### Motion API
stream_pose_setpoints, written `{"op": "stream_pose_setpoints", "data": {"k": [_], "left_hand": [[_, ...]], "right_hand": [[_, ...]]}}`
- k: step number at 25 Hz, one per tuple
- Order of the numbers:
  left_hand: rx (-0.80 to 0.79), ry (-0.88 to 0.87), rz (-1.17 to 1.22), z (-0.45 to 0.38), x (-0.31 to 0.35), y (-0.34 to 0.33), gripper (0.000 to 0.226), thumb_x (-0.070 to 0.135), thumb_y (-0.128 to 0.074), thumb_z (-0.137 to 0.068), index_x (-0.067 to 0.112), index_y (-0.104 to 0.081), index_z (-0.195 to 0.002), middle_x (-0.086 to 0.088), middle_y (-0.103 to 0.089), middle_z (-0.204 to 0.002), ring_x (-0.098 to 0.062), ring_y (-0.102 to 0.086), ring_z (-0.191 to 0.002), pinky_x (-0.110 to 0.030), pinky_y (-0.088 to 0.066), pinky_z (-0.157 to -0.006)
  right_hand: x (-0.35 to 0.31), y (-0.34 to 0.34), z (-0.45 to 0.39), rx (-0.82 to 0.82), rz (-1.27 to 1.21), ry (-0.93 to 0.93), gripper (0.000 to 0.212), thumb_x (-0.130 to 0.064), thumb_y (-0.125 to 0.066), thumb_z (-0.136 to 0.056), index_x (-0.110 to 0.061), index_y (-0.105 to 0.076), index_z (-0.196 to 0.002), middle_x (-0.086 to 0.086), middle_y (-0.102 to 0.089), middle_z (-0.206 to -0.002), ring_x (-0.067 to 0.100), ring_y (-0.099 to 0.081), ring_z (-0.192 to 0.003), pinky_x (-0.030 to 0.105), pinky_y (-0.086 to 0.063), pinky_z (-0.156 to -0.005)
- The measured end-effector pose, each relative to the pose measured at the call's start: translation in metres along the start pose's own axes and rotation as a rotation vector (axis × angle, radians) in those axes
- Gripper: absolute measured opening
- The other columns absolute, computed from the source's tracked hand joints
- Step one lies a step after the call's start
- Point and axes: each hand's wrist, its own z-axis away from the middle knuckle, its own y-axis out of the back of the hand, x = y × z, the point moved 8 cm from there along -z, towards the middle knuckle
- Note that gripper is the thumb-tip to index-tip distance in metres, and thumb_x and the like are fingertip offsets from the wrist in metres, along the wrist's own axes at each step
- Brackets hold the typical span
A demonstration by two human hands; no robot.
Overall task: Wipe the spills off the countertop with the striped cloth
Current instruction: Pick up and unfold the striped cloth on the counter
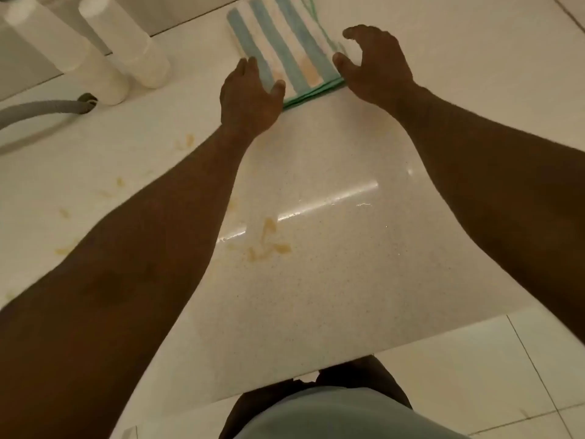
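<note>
The folded striped cloth, blue and white with a green hem and a yellowish stain, lies flat at the far side of the speckled countertop. My left hand is at its near left corner, fingers apart, touching or just over the edge. My right hand hovers at its right edge with fingers curled and spread, holding nothing. An orange-brown spill sits mid-counter between my forearms. Smaller smears dot the counter to the left, some hidden under my left arm.
Two white cylindrical containers stand at the back left. A grey hose enters a hole in the counter beside them. The counter's near edge gives way to tiled floor at right and below.
</note>
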Motion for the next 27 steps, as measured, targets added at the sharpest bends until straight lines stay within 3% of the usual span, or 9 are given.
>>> {"op": "stream_pose_setpoints", "data": {"k": [2,6,11,14,17,19,22,24,27], "left_hand": [[-0.009,0.133,0.011,-0.013,-0.008,-0.004,0.065,0.048,-0.050,-0.088,0.007,-0.042,-0.137,-0.012,-0.047,-0.139,-0.030,-0.043,-0.130,-0.037,-0.036,-0.106],[-0.015,0.374,0.044,-0.026,-0.028,-0.012,0.063,0.046,-0.056,-0.083,0.008,-0.044,-0.132,-0.012,-0.041,-0.137,-0.030,-0.037,-0.130,-0.040,-0.040,-0.102],[0.022,0.419,0.305,-0.051,-0.018,-0.014,0.060,0.046,-0.066,-0.078,0.009,-0.053,-0.124,-0.010,-0.056,-0.128,-0.027,-0.055,-0.116,-0.038,-0.049,-0.095],[0.021,0.419,0.352,-0.058,-0.014,-0.014,0.051,0.036,-0.072,-0.076,0.011,-0.056,-0.118,-0.006,-0.062,-0.118,-0.025,-0.060,-0.109,-0.035,-0.052,-0.091],[0.045,0.473,0.467,-0.060,-0.020,-0.015,0.029,0.020,-0.072,-0.075,0.015,-0.053,-0.096,0.003,-0.055,-0.084,-0.023,-0.060,-0.092,-0.033,-0.055,-0.080],[0.066,0.486,0.552,-0.062,-0.022,-0.015,0.025,0.013,-0.069,-0.075,0.013,-0.049,-0.091,0.004,-0.050,-0.077,-0.022,-0.060,-0.089,-0.029,-0.053,-0.072],[0.043,0.462,0.669,-0.064,-0.021,-0.014,0.040,0.010,-0.063,-0.078,0.011,-0.054,-0.118,-0.001,-0.058,-0.107,-0.020,-0.059,-0.105,-0.031,-0.053,-0.087],[0.003,0.397,0.615,-0.064,-0.018,-0.013,0.058,0.010,-0.058,-0.083,0.015,-0.043,-0.139,-0.002,-0.050,-0.132,-0.019,-0.050,-0.120,-0.032,-0.046,-0.102],[-0.009,0.281,0.513,-0.066,-0.012,-0.007,0.059,0.007,-0.055,-0.085,0.014,-0.042,-0.142,-0.005,-0.043,-0.146,-0.020,-0.042,-0.133,-0.031,-0.037,-0.110]], "right_hand": [[0.002,-0.007,-0.013,-0.043,0.038,0.002,0.057,-0.046,-0.047,-0.094,-0.014,-0.041,-0.142,0.007,-0.045,-0.146,0.025,-0.040,-0.135,0.035,-0.029,-0.112],[0.001,-0.025,-0.034,-0.114,0.074,-0.017,0.062,-0.044,-0.053,-0.092,-0.009,-0.040,-0.142,0.013,-0.042,-0.146,0.030,-0.039,-0.134,0.038,-0.031,-0.111],[0.003,-0.042,-0.045,-0.155,0.131,-0.026,0.058,-0.045,-0.058,-0.089,-0.005,-0.048,-0.129,0.018,-0.052,-0.130,0.034,-0.046,-0.120,0.042,-0.042,-0.097],[-0.003,-0.044,-0.051,-0.121,0.113,-0.054,0.060,-0.042,-0.064,-0.087,-0.007,-0.045,-0.131,0.018,-0.053,-0.128,0.033,-0.046,-0.119,0.042,-0.042,-0.094],[-0.013,-0.048,-0.059,-0.135,0.056,-0.095,0.059,-0.028,-0.066,-0.087,-0.008,-0.041,-0.136,0.018,-0.053,-0.127,0.032,-0.050,-0.117,0.038,-0.043,-0.091],[-0.017,-0.049,-0.063,-0.152,0.025,-0.128,0.059,-0.018,-0.063,-0.086,-0.012,-0.039,-0.140,0.017,-0.055,-0.127,0.031,-0.053,-0.115,0.033,-0.043,-0.089],[-0.023,-0.050,-0.066,-0.178,-0.007,-0.165,0.059,-0.012,-0.055,-0.084,-0.017,-0.039,-0.141,0.014,-0.056,-0.128,0.031,-0.054,-0.116,0.033,-0.044,-0.089],[-0.030,-0.048,-0.067,-0.168,-0.027,-0.143,0.060,-0.008,-0.056,-0.084,-0.018,-0.041,-0.141,0.014,-0.056,-0.130,0.030,-0.054,-0.117,0.034,-0.044,-0.093],[-0.038,-0.047,-0.064,-0.159,-0.034,-0.122,0.062,-0.003,-0.056,-0.084,-0.019,-0.043,-0.142,0.014,-0.051,-0.134,0.029,-0.050,-0.122,0.033,-0.042,-0.099]]}}
